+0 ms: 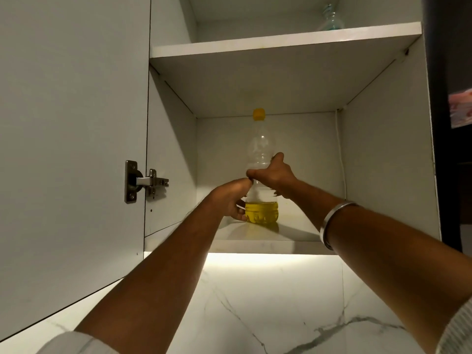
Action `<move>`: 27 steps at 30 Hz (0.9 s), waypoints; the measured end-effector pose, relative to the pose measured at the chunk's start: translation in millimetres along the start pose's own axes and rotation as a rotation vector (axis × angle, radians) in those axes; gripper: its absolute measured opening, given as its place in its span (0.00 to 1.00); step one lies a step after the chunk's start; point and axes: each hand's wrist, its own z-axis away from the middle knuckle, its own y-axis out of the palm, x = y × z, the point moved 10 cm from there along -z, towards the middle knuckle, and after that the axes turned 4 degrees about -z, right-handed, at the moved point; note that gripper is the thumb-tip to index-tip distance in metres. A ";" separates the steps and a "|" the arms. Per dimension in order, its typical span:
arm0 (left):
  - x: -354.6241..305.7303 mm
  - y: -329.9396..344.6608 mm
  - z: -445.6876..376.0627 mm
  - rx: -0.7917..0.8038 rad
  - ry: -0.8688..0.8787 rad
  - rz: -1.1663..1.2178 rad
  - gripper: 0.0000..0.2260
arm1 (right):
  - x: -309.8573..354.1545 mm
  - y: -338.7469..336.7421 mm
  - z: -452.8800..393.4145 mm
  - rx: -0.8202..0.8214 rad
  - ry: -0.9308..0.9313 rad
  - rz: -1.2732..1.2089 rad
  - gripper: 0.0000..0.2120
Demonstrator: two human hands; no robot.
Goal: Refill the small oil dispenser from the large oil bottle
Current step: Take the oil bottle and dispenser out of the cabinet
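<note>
The large oil bottle stands upright on the lower shelf of an open wall cabinet. It is clear plastic with a yellow cap and a little yellow oil at its bottom. My left hand wraps the bottle's lower left side near the oil level. My right hand grips the bottle's middle from the right, thumb across the front. A metal bangle sits on my right wrist. The small oil dispenser is not in view.
The cabinet door hangs open at left, its hinge showing. An upper shelf carries an empty clear bottle. A lit strip runs under the cabinet above a marble wall. Dark surface at right.
</note>
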 end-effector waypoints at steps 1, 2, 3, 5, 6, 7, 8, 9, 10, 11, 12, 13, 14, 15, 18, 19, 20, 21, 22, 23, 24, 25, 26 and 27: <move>-0.3 1.0 4.2 0.004 -0.001 0.004 0.21 | 1.5 -2.5 3.2 -0.004 -0.007 0.001 0.40; -0.5 1.9 8.2 0.010 -0.002 0.010 0.21 | 3.0 -5.0 6.3 -0.009 -0.015 0.002 0.40; -0.7 3.1 12.9 0.016 -0.004 0.017 0.21 | 5.4 -8.3 10.4 -0.016 -0.027 0.004 0.40; -1.2 5.9 23.6 0.031 -0.007 0.034 0.19 | 10.7 -15.4 19.6 -0.033 -0.056 0.013 0.40; -1.7 7.7 29.9 0.036 -0.010 0.041 0.19 | 13.7 -19.4 24.5 -0.041 -0.069 0.018 0.40; -2.7 9.2 35.8 0.038 -0.008 0.049 0.18 | 16.9 -23.3 28.6 -0.048 -0.083 0.022 0.40; -3.4 10.6 42.4 0.039 -0.008 0.060 0.19 | 20.1 -27.7 33.4 -0.053 -0.094 0.024 0.39; -4.4 12.3 49.0 0.041 -0.008 0.072 0.20 | 23.5 -32.5 38.2 -0.058 -0.105 0.022 0.39; -5.7 14.3 56.2 0.047 -0.007 0.085 0.22 | 27.2 -37.6 43.5 -0.062 -0.115 0.015 0.39; -7.0 16.2 63.6 0.050 -0.006 0.099 0.24 | 31.4 -43.0 49.1 -0.066 -0.128 0.006 0.38; -9.1 17.7 69.9 0.050 -0.001 0.119 0.26 | 36.0 -48.0 54.2 -0.067 -0.139 -0.001 0.38; -11.5 19.1 77.4 0.047 0.009 0.145 0.27 | 40.9 -54.0 60.0 -0.066 -0.146 -0.009 0.38; -14.2 20.7 85.5 0.045 0.025 0.174 0.27 | 45.6 -60.1 65.9 -0.063 -0.151 -0.017 0.38; -16.6 23.0 94.5 0.045 0.040 0.200 0.27 | 50.1 -66.3 72.6 -0.060 -0.157 -0.022 0.38; -19.2 32.1 120.6 0.052 0.063 0.271 0.27 | 62.4 -83.6 93.1 -0.055 -0.175 -0.030 0.39; -19.5 35.5 130.7 0.053 0.065 0.297 0.28 | 66.4 -89.4 101.5 -0.052 -0.182 -0.034 0.39; -19.5 38.6 141.4 0.054 0.068 0.318 0.28 | 70.0 -94.5 109.8 -0.046 -0.186 -0.041 0.39; -19.1 41.4 152.2 0.051 0.070 0.332 0.29 | 73.6 -99.5 118.4 -0.044 -0.191 -0.045 0.39; -19.0 43.4 161.4 0.046 0.073 0.342 0.30 | 77.1 -103.5 125.9 -0.041 -0.196 -0.047 0.39; -18.5 45.3 171.6 0.041 0.074 0.351 0.30 | 80.5 -107.6 134.7 -0.036 -0.201 -0.049 0.39; -17.6 47.4 181.4 0.039 0.075 0.367 0.30 | 83.4 -111.0 143.4 -0.028 -0.206 -0.052 0.39; -16.1 50.0 191.0 0.039 0.074 0.387 0.30 | 85.7 -114.3 152.5 -0.022 -0.208 -0.057 0.39; -13.7 52.8 200.4 0.038 0.073 0.402 0.29 | 87.3 -117.3 161.5 -0.015 -0.207 -0.065 0.39; -10.9 55.4 208.2 0.037 0.073 0.414 0.29 | 88.5 -119.6 169.6 -0.010 -0.210 -0.069 0.39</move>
